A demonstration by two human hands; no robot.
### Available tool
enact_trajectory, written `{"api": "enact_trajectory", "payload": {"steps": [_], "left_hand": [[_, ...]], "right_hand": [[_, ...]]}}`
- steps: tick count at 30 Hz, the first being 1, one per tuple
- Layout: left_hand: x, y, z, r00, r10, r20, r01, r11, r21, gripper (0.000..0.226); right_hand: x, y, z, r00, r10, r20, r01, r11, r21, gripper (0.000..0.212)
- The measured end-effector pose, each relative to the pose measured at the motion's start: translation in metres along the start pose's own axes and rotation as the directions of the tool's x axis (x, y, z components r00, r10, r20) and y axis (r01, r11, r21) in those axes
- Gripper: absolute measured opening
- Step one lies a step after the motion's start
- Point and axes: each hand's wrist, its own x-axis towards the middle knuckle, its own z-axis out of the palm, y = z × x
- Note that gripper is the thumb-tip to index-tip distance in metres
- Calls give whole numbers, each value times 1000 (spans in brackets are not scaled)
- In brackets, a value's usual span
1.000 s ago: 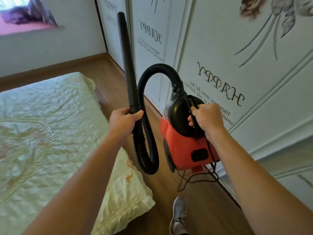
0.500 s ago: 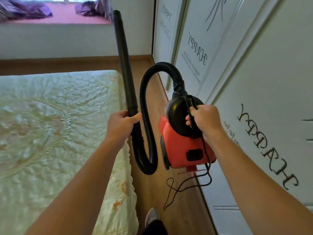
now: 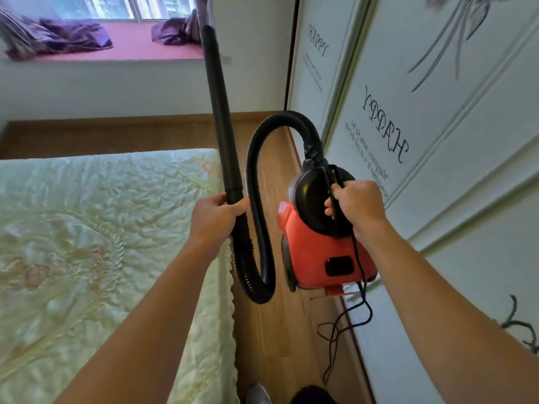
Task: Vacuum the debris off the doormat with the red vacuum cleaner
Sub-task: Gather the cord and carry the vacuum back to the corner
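Pointing upward, the long black tube (image 3: 218, 112) is clasped by the left hand (image 3: 214, 220); the right hand (image 3: 360, 207) grips the red plastic vacuum cleaner (image 3: 315, 258).

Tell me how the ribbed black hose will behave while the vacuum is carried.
Probably floppy: the hose sags in a deep loop below the left hand and arches over to the red vacuum cleaner. Likely to swing and bump the bed. Its ribs should give grip.

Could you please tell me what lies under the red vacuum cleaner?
Below the red vacuum cleaner, which the right hand holds up: wooden floor and its dangling black cord. Floor behind its body is hidden.
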Motion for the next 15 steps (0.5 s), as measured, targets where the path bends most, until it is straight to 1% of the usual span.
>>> {"api": "enact_trajectory", "payload": {"steps": [5,10,15], "left_hand": [[83,35,19,1000,-11,2,11,1000,-7,9],[187,61,45,999,-21,-49,22,1000,6,9],[283,94,67,996,-39,-82,38,999,-18,13]], "right_hand": [[86,-39,26,1000,-7,20,7,1000,-5,22],[195,-68,63,998,-14,57,13,1000,10,23],[297,-100,99,995,-6,96,4,1000,22,24]]}}
